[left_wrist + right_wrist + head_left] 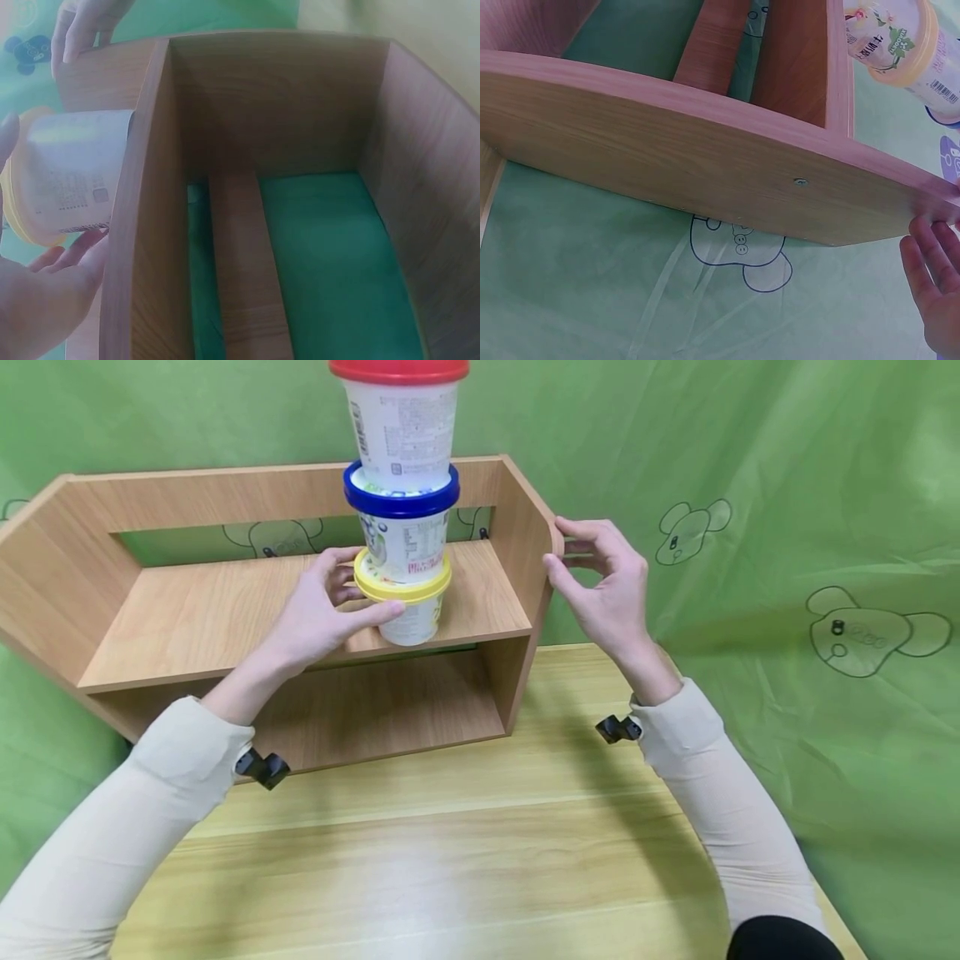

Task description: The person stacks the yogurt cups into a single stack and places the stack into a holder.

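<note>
A stack of paper tubs stands on the upper board of a wooden shelf [202,606], close to its front edge. At the bottom is a yellow-lidded tub [414,622]; above it sit a blue-lidded tub [405,543] and a red-lidded tub [408,427], whose top is cut off. My left hand [315,606] holds the yellow-lidded tub near its lid, thumb across the front and fingers behind. At the shelf's right end, my right hand [607,577] grips the rounded front corner of the side panel [705,165] between thumb and fingers.
The shelf stands on a light wooden table [420,843], its lower compartment [390,702] opening to the front. A green cloth [750,527] with bear-like drawings hangs behind and to the right. Small black cameras [262,768] sit at both cuffs.
</note>
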Tool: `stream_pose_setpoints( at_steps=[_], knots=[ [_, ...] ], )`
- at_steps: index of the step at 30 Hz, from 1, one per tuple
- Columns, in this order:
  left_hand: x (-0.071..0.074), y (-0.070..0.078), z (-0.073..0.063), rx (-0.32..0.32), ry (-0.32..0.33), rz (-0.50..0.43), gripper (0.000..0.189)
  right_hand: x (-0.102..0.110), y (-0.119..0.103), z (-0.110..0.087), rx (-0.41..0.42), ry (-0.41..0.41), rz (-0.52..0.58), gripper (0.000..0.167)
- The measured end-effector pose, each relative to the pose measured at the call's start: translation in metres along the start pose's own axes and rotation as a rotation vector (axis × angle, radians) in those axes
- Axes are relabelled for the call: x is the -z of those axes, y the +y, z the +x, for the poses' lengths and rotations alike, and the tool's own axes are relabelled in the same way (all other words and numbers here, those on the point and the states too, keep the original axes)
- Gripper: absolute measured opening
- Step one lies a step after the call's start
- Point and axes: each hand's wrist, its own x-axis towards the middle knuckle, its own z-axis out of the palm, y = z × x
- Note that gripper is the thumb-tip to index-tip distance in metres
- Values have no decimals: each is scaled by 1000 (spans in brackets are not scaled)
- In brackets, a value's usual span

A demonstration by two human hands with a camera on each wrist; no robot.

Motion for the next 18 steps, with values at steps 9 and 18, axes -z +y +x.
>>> stream_pose_setpoints(
  at_steps=[9, 18],
  knots=[
    [1, -10, -9, -31, 11, -10, 73, 2, 1, -6, -11, -16, -2, 39],
    [8, -11, -30, -12, 50, -16, 70, 10, -1, -17, 33, -32, -5, 38]
  ],
)
